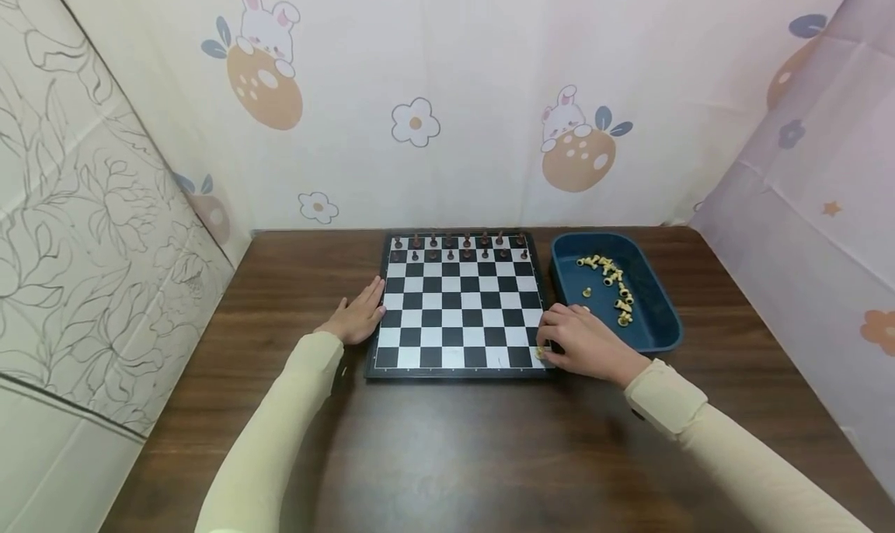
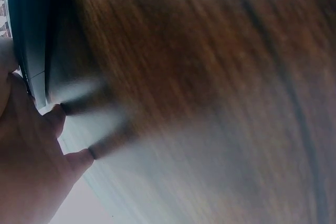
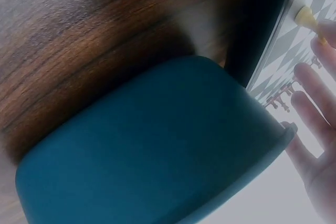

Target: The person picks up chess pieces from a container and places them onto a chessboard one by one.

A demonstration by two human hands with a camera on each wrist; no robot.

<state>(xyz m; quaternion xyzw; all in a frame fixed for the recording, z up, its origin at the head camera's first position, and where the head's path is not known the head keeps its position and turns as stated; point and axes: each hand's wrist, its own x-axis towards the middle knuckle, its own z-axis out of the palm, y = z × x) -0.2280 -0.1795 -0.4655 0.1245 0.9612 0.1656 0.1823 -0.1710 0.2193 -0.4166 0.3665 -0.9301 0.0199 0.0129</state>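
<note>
A black-and-white chessboard point(image 1: 460, 315) lies on the table, with two rows of dark reddish chess pieces point(image 1: 450, 247) along its far side. My right hand point(image 1: 583, 343) pinches a pale yellow chess piece point(image 3: 306, 19) between thumb and finger at the board's near right corner square. In the right wrist view the piece's base is at the board surface; whether it bears on it I cannot tell. At the board's left edge my left hand point(image 1: 358, 315) rests with straight fingers, fingertips against the frame. The left wrist view shows that hand beside the dark board edge point(image 2: 37, 40).
Right of the board stands a blue plastic tray point(image 1: 664, 327) holding several pale yellow chess pieces point(image 1: 615, 275). The brown wooden table point(image 1: 447, 455) extends in front. A patterned curtain point(image 1: 475, 152) hangs behind the table, and a flower-patterned wall point(image 1: 105, 191) is on the left.
</note>
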